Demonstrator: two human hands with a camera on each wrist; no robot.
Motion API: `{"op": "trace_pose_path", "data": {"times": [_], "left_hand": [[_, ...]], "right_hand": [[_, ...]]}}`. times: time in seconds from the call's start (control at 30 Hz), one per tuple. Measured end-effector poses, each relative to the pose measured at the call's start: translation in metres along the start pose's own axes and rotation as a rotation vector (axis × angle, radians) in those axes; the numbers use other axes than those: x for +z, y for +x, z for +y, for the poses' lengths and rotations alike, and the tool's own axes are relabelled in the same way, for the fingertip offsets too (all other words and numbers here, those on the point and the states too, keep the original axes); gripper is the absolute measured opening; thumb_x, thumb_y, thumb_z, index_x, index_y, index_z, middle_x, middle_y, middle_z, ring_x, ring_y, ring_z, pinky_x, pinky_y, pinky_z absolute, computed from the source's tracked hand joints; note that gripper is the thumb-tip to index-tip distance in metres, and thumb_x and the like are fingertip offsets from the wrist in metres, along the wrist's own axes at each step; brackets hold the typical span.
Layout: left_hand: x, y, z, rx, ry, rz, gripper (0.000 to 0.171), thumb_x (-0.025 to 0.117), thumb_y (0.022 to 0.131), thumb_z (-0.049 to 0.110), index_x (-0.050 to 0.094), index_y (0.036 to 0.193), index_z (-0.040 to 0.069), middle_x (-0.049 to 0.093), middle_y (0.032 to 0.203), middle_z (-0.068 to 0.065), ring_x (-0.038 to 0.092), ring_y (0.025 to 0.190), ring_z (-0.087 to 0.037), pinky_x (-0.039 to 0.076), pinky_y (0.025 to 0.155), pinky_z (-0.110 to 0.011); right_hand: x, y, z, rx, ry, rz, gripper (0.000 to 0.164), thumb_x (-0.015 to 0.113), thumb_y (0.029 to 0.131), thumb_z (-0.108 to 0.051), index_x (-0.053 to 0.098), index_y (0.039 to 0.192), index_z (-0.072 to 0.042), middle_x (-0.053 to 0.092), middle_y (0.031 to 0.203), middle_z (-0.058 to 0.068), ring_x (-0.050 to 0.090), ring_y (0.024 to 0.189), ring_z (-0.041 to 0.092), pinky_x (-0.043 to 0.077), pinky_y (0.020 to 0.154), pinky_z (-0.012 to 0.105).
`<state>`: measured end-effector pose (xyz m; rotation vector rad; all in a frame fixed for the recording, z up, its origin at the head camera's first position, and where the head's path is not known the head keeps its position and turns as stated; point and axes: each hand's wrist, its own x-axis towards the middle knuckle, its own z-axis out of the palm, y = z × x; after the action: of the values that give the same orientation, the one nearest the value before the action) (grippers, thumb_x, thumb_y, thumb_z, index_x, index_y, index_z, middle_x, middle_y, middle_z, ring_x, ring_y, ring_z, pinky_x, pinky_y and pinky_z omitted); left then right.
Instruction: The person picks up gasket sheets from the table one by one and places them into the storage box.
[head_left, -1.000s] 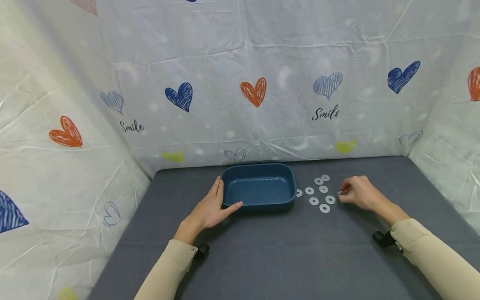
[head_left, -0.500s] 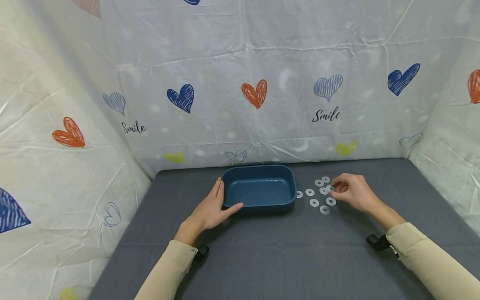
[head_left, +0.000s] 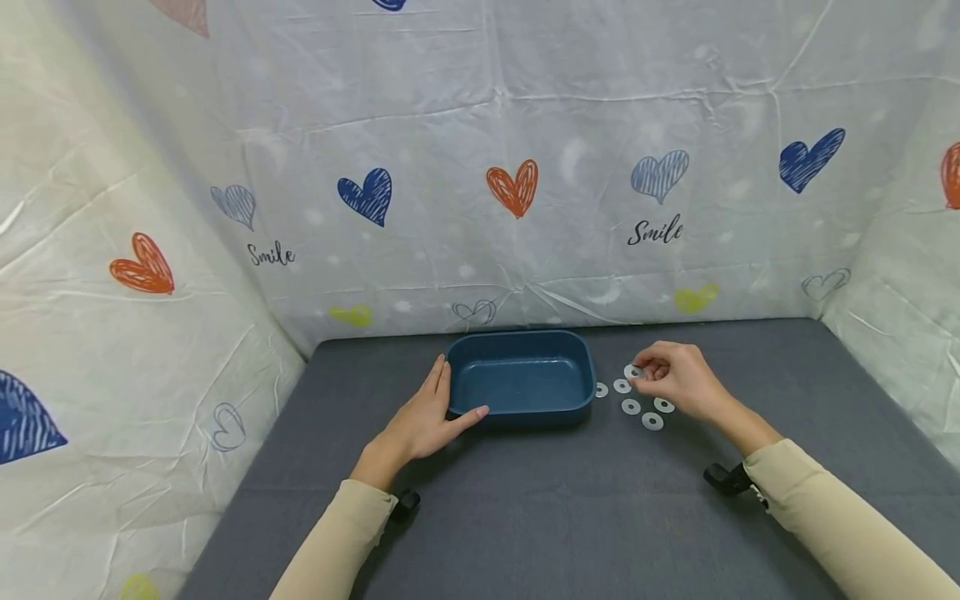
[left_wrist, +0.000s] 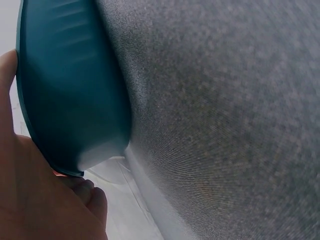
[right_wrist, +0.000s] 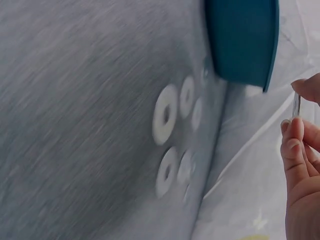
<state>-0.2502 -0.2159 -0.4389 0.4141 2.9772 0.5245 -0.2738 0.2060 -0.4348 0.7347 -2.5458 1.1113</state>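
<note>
A dark blue rectangular container (head_left: 521, 413) sits towards the back of the table. My left hand (head_left: 417, 423) rests against its left end with straight fingers, the thumb along the near rim; in the left wrist view the thumb lies at the rim and the other fingertips show past the container's corner. Right of the container, my right hand (head_left: 682, 382) pinches a flat pale washer (right_wrist: 297, 106) between thumb and fingers, raised over the table and seen edge-on in the right wrist view. Below it several similar washers (head_left: 646, 422) lie flat, some hidden by the hand in the head view.
The table has a dark grey cloth (head_left: 540, 517). A white curtain (head_left: 435, 100) printed with hearts and "Smile" stands behind it and along both sides. One washer (head_left: 602, 396) lies right beside the container's right end.
My right hand, with the pinched washer, has moved left over the loose washers towards the container. The left hand and the container have stayed in place.
</note>
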Motion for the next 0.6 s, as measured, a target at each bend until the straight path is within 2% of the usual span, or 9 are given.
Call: {"op": "trace_pose_path", "data": {"times": [0.2, 0.6], "left_hand": [[0.001, 0.001, 0.0, 0.0, 0.004, 0.001, 0.12, 0.036, 0.088, 0.089, -0.001, 0.163, 0.003, -0.013, 0.171, -0.009, 0.012, 0.157, -0.031, 0.027, 0.121, -0.053], [0.001, 0.0, -0.001, 0.001, 0.025, 0.012, 0.122, 0.034, 0.086, 0.091, 0.001, 0.163, 0.002, -0.01, 0.172, -0.01, 0.012, 0.157, -0.031, 0.026, 0.121, -0.052]], "right_hand": [[0.01, 0.015, -0.013, -0.03, 0.05, -0.005, 0.017, 0.084, 0.083, -0.004, 0.076, 0.098, -0.001, 0.067, 0.084, 0.005, 0.061, 0.071, 0.013, 0.053, 0.064, 0.026], [0.034, 0.036, -0.031, -0.045, 0.078, -0.047, 0.018, 0.083, 0.085, -0.007, 0.077, 0.101, 0.0, 0.069, 0.089, 0.006, 0.064, 0.074, 0.014, 0.055, 0.067, 0.029]]}}
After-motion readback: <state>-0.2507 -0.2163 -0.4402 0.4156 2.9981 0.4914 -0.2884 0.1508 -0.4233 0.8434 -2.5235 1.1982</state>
